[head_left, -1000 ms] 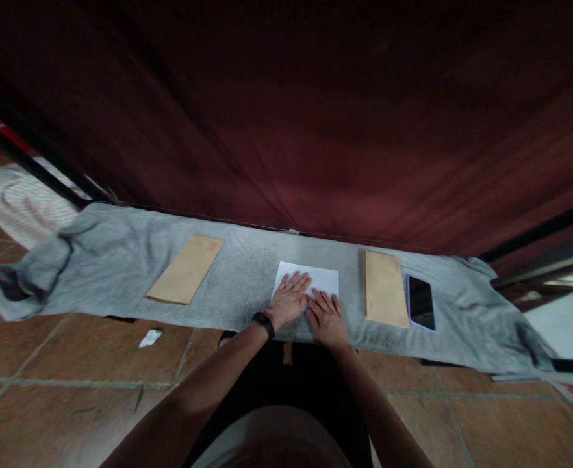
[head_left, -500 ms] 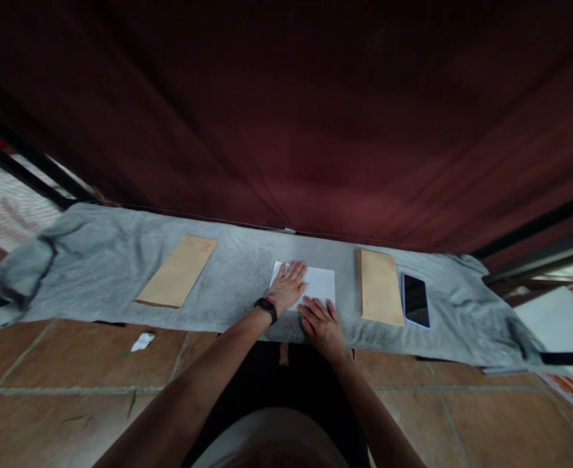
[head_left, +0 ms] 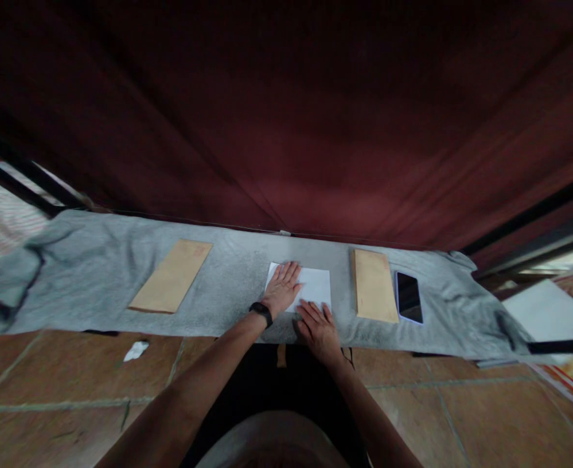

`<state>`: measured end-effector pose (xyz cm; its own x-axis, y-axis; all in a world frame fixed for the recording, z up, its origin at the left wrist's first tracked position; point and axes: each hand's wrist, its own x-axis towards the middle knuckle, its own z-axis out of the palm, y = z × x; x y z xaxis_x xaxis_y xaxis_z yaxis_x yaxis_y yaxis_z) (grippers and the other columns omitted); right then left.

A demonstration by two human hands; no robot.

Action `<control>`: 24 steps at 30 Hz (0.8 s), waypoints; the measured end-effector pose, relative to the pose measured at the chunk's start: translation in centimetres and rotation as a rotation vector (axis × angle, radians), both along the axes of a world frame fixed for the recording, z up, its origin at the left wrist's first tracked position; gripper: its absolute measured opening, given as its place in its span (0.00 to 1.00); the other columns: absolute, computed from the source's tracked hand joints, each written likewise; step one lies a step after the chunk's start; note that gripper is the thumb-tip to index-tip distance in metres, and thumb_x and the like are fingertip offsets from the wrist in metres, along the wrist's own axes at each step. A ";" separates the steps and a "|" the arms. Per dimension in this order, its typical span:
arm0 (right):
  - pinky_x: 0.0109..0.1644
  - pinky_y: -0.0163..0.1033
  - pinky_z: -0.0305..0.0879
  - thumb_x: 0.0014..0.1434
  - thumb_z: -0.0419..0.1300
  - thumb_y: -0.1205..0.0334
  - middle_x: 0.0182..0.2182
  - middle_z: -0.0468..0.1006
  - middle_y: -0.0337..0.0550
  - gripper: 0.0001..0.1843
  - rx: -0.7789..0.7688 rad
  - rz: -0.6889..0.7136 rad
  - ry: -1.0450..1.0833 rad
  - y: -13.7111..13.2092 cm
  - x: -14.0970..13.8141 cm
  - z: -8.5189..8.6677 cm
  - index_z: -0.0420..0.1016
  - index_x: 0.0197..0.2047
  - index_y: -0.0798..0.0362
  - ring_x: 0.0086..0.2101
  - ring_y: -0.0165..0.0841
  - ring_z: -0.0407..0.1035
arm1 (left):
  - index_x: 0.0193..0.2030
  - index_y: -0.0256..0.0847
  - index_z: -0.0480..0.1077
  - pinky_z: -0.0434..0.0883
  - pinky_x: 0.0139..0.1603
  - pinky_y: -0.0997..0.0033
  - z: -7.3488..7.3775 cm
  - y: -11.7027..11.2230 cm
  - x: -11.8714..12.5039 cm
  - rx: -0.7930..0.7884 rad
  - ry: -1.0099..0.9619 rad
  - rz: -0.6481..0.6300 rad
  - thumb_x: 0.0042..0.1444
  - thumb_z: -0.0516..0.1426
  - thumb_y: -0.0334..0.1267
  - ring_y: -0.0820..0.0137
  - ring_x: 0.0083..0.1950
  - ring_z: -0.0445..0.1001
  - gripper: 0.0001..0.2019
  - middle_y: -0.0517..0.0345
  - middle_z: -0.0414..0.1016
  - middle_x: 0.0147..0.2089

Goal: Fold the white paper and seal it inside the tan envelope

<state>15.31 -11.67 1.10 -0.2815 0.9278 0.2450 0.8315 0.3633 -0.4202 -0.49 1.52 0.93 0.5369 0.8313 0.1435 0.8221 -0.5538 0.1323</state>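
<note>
A sheet of white paper (head_left: 316,285) lies on the grey cloth (head_left: 232,286) in front of me. My left hand (head_left: 282,286), with a dark band at the wrist, rests flat across the paper's left part, fingers stretched out. Beside it my right hand (head_left: 319,330) touches the paper's near edge, palm down with the fingers extended. Neither hand grips anything. Part of the paper is hidden beneath them. One brown envelope (head_left: 172,276) lies to the left, and a stack of brown envelopes (head_left: 375,286) lies to the right.
A phone (head_left: 408,298) with a dark screen lies right of the envelope stack. A dark red panel (head_left: 296,143) rises behind the cloth. Below, a crumpled white scrap (head_left: 136,351) lies on the tiled floor (head_left: 62,370). A white board (head_left: 549,312) stands at far right.
The view has shifted slightly, so the things on the cloth appear a little further left. Both hands stay flat on the paper.
</note>
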 end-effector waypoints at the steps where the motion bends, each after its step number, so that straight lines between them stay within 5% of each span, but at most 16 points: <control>1: 0.72 0.55 0.43 0.72 0.47 0.57 0.65 0.68 0.43 0.22 -0.001 -0.016 0.016 0.1 0.0 -0.1 0.65 0.66 0.48 0.64 0.37 0.60 | 0.73 0.34 0.53 0.44 0.75 0.51 -0.2 -0.7 -0.1 0.011 -0.009 -0.012 0.70 0.41 0.44 0.60 0.76 0.46 0.28 0.48 0.52 0.75; 7: 0.70 0.49 0.55 0.73 0.41 0.58 0.67 0.64 0.48 0.26 0.015 -0.126 0.067 3.0 -1.2 -0.1 0.60 0.69 0.54 0.66 0.35 0.57 | 0.73 0.33 0.51 0.47 0.75 0.52 -1.1 -4.5 -0.9 0.039 -0.027 -0.002 0.69 0.42 0.38 0.61 0.77 0.44 0.27 0.45 0.49 0.76; 14: 0.70 0.52 0.52 0.73 0.42 0.58 0.67 0.62 0.54 0.27 0.110 -0.182 -0.073 7.0 -3.5 -1.4 0.59 0.70 0.58 0.67 0.40 0.54 | 0.73 0.32 0.51 0.46 0.75 0.52 -1.1 -3.5 -1.6 0.038 0.006 0.060 0.68 0.41 0.35 0.62 0.77 0.45 0.27 0.44 0.50 0.75; 24: 0.68 0.56 0.50 0.73 0.44 0.54 0.68 0.59 0.59 0.30 0.161 -0.312 -0.182 5.2 0.6 -2.6 0.52 0.72 0.60 0.67 0.45 0.54 | 0.74 0.31 0.48 0.50 0.75 0.53 -1.1 -3.9 -3.4 0.045 -0.057 0.189 0.69 0.40 0.43 0.61 0.76 0.48 0.30 0.43 0.51 0.74</control>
<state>15.94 -6.48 -1.47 -0.0443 0.9295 0.3662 0.9682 0.1303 -0.2136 -3.88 -2.35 -0.19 0.3622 0.9084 0.2090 0.9036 -0.3972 0.1605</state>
